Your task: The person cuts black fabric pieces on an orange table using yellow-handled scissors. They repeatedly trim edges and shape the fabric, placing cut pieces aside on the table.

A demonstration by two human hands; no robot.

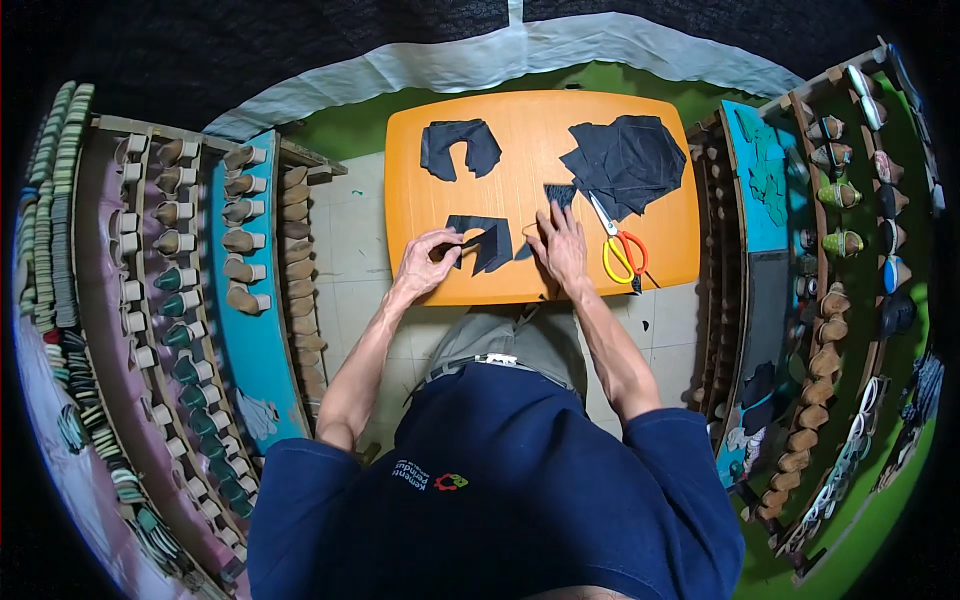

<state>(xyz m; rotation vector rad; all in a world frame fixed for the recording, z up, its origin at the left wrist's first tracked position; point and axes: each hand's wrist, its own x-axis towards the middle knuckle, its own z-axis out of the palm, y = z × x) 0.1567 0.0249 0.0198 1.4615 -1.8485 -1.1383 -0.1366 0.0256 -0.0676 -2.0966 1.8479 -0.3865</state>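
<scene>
My left hand [430,260] is at the near left of the orange table [410,190], thumb and fingers pinched on the edge of a black fabric piece [487,245] with a notch cut into it. To its right, my right hand [563,248] rests on the tabletop with its fingers stretched out. Its fingertips touch a small stack of narrow dark strips [560,194], and a small dark scrap lies by its thumb. Scissors [624,252] with red and yellow handles lie just right of that hand, their blades pointing away from me.
Black curved fabric pieces [460,148] lie at the far left of the table. A large pile of black cut pieces [632,165] covers its far right. Racks of shoe lasts [240,240] stand on the left, more shelves with lasts [825,360] on the right.
</scene>
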